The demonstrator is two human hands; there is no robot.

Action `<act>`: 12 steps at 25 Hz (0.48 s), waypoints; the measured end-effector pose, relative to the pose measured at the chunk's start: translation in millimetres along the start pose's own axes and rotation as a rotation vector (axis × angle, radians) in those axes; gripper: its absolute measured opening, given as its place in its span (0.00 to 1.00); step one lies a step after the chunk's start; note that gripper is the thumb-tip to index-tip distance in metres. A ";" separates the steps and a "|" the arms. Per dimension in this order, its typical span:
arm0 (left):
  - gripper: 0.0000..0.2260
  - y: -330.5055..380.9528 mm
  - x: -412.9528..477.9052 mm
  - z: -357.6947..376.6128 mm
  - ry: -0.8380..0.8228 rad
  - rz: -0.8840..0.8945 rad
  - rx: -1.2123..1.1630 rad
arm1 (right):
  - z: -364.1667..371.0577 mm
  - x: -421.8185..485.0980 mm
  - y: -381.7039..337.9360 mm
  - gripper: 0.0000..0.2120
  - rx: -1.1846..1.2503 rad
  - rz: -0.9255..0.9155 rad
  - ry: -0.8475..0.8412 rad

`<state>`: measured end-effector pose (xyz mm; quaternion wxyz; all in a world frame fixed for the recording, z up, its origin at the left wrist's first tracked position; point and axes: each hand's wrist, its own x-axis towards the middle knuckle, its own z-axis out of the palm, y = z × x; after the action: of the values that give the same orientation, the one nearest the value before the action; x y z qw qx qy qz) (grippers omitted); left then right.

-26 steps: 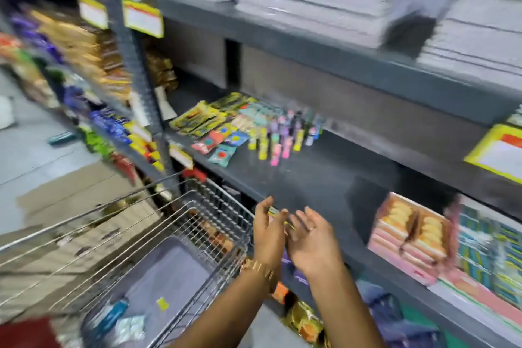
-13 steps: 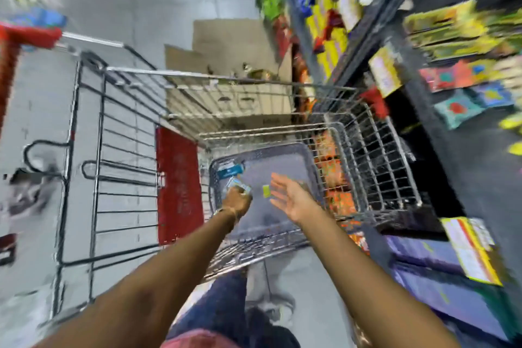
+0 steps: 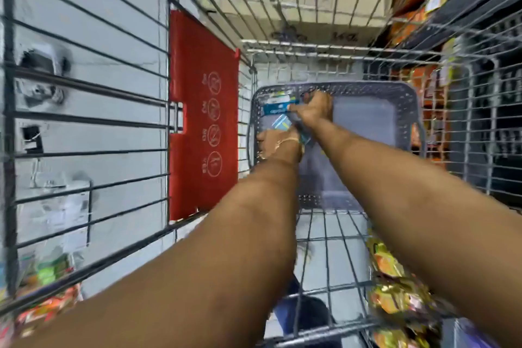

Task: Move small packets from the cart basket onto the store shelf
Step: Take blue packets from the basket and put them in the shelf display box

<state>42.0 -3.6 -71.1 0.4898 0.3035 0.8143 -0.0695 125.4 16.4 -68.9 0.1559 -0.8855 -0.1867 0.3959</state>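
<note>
My left hand [image 3: 278,145] is closing around a small pale-blue packet [image 3: 282,123], and my right hand [image 3: 315,110] is pinching a dark-blue flat packet [image 3: 275,109] at its end. Both packets are lying in the left end of the grey perforated plastic basket [image 3: 406,93] that is sitting inside the wire shopping cart [image 3: 333,237].

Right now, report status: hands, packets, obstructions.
Both hands down in grey plastic basket. Right hand on blue-and-white small packets; left hand gripping some. Grip detail blurred. Nothing blocking.
</note>
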 end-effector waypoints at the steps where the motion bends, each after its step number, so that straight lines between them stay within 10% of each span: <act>1: 0.36 2.1 1.9 5.7 0.026 -0.024 -0.026 | 5.4 3.0 -1.4 0.20 0.036 0.002 0.018; 9: 0.25 8.0 -5.7 1.2 -0.017 0.059 -0.247 | -46.6 -31.9 20.5 0.07 0.060 -0.154 0.077; 12: 0.07 -1.7 -23.1 -10.7 -0.218 0.159 -0.369 | -99.0 -60.5 35.3 0.07 0.342 0.105 0.064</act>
<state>40.7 -10.4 -46.5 0.6260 0.2629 0.7290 0.0869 170.6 -54.9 18.1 0.2893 -0.8668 -0.0652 0.4009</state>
